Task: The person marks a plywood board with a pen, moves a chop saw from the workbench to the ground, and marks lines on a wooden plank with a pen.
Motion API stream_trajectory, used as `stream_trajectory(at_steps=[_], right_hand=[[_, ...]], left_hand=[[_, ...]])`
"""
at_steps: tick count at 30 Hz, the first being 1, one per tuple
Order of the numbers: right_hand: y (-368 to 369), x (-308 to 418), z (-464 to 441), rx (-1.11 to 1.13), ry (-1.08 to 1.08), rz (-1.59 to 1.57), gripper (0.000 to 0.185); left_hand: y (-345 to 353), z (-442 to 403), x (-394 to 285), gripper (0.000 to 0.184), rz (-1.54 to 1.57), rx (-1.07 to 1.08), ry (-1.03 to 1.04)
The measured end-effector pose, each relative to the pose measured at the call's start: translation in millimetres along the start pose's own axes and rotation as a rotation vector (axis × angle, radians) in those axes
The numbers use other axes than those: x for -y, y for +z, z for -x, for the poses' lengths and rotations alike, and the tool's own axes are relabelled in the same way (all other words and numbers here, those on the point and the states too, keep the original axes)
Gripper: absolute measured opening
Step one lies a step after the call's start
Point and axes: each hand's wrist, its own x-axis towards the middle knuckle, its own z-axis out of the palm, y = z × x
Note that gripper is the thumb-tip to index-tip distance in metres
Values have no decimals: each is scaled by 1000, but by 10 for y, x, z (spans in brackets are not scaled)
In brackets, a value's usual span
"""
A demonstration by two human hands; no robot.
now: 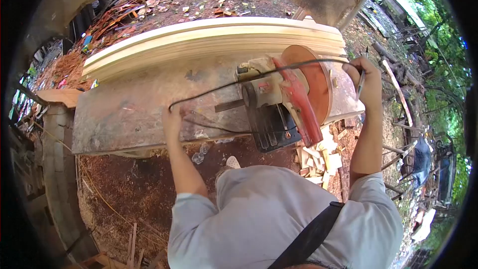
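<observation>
A black cord (224,86) runs in a long line above the workbench, between my two hands. My left hand (173,118) is closed on the cord over the bench's front part. At the right, my right hand (362,72) is closed on the cord's other stretch, and a thin pen-like item (359,85) sticks out of it. Between the hands stands a saw with a red handle (301,104), a grey motor (263,89) and a large round reddish disc (318,84). Part of the cord passes over the saw, and another stretch hangs low near its black base (271,129).
Long pale wooden boards (214,37) lie stacked along the far edge of the worn workbench (124,114). Wood offcuts (323,157) are heaped below the saw. Sawdust and scraps cover the ground. A wooden post (59,129) stands at the left.
</observation>
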Motion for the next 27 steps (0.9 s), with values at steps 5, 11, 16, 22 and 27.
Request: stream_trajectory(at_steps=[5, 11, 16, 22, 27], right_hand=[[243, -388, 58, -2, 109, -162, 13], [350, -687, 844, 141, 474, -446, 10], [476, -893, 1739, 246, 541, -582, 19], [1097, -1525, 2550, 606, 677, -442, 22], [1182, -1492, 2779, 898, 623, -174, 29]], left_hand=[[999, -1035, -382, 41, -449, 99, 370], [2239, -1387, -1099, 46, -925, 289, 333], [3125, -1178, -1248, 45, -1034, 439, 434], [4015, -894, -725, 47, -999, 634, 683], [3883, -761, -540, 37, -865, 768, 502]])
